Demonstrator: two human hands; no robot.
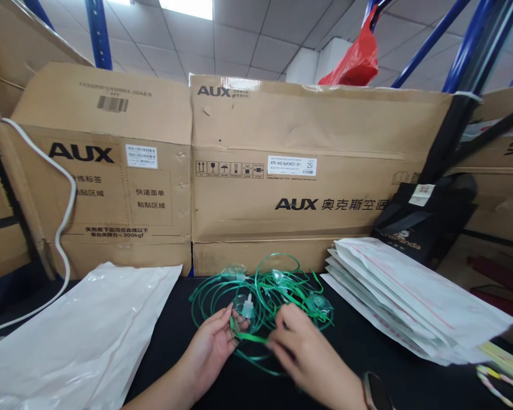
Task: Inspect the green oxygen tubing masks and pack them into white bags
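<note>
A clear green-tinted oxygen mask [244, 307] with a pale connector is held in my left hand [216, 339], whose fingers are closed on its near edge. From the mask a bright green elastic strap [253, 337] runs across to my right hand [301, 341]. That hand's fingers are closed on the strap, slightly blurred. Just behind both hands lies a tangle of coiled green tubing [214, 285] on the black table surface [235, 393]. Another clear mask [319, 306] rests at the right of the tangle, partly covered by green straps.
To the left lies a white plastic mailer bag [94, 324]; a stack of white mailers [410, 296] stands at the right. Cardboard boxes [239, 210] wall off the back. A white cable [66, 239] hangs at left. A black bag [427, 222] sits behind the stack.
</note>
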